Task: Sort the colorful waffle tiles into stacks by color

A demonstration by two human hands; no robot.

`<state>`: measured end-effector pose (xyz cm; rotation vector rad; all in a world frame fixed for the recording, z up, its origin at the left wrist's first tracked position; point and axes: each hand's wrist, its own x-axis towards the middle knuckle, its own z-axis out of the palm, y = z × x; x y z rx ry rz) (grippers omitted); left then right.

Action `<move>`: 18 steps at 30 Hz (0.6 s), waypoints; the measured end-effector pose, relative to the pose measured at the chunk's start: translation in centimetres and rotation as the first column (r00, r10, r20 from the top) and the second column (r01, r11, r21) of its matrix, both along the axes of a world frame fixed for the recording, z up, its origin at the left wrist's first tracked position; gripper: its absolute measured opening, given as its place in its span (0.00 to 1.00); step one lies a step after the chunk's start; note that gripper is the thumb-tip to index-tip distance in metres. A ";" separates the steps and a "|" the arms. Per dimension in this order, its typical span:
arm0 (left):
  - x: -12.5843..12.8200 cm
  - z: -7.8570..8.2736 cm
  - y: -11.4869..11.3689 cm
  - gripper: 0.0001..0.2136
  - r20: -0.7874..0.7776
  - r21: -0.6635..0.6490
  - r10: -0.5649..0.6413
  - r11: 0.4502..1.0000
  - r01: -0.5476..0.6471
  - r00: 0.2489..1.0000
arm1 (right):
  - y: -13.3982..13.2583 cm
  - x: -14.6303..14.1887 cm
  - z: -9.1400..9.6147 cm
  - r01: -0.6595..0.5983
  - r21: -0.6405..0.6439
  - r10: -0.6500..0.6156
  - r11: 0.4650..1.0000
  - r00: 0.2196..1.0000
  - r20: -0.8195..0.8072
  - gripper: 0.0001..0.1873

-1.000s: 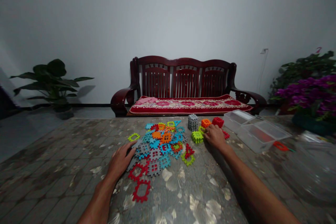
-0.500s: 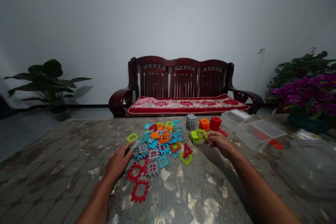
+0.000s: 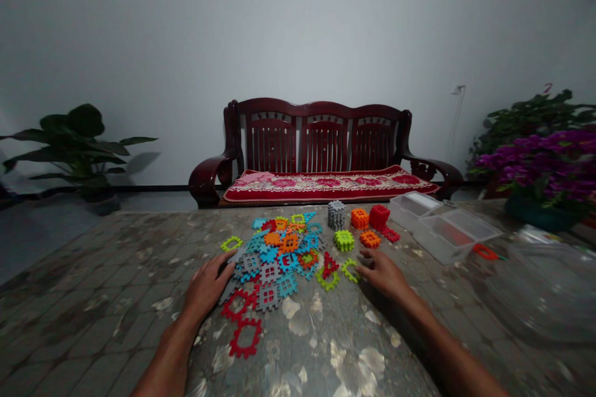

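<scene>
A pile of flat toothed plastic tiles (image 3: 279,254) in blue, red, orange, grey and green lies on the marbled table (image 3: 116,298). My left hand (image 3: 207,285) rests flat at the pile's left edge, fingers spread on a grey tile. My right hand (image 3: 382,273) lies low on the table to the right of the pile, its fingertips closed on the edge of a green frame tile (image 3: 349,270). Behind it sit a green cube (image 3: 343,240), an orange tile (image 3: 369,239), an orange cube (image 3: 359,218), a red cube (image 3: 379,216) and a grey block (image 3: 336,215).
Clear plastic boxes (image 3: 447,232) stand at the right rear of the table, with a red object (image 3: 484,252) and a clear plastic bag (image 3: 549,285) beside them. A wooden bench (image 3: 321,155) stands beyond the table, with potted plants (image 3: 79,142) at left and purple flowers (image 3: 544,161) at right.
My right hand drew back from the cubes toward me, bringing a green frame tile down to the table beside the pile. The left hand stayed at the pile's edge.
</scene>
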<state>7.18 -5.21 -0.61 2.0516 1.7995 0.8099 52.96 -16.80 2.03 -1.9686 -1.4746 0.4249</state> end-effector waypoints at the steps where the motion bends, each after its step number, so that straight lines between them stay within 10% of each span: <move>1: 0.0 0.0 0.0 0.25 0.000 0.000 0.001 1.000 -0.001 1.000 | -0.3 -0.5 -0.1 -0.020 -0.023 0.021 1.000 0.998 0.067 0.28; 9: 0.1 0.3 0.0 0.27 -0.010 -0.022 -0.018 1.000 0.018 1.000 | -1.5 -3.0 0.3 -0.077 -0.121 0.120 0.990 0.906 0.406 0.27; 18: 0.2 0.5 -0.1 0.24 0.006 -0.006 -0.003 1.000 0.003 1.000 | -0.3 -1.4 1.0 -0.054 0.009 0.049 0.999 0.962 0.268 0.29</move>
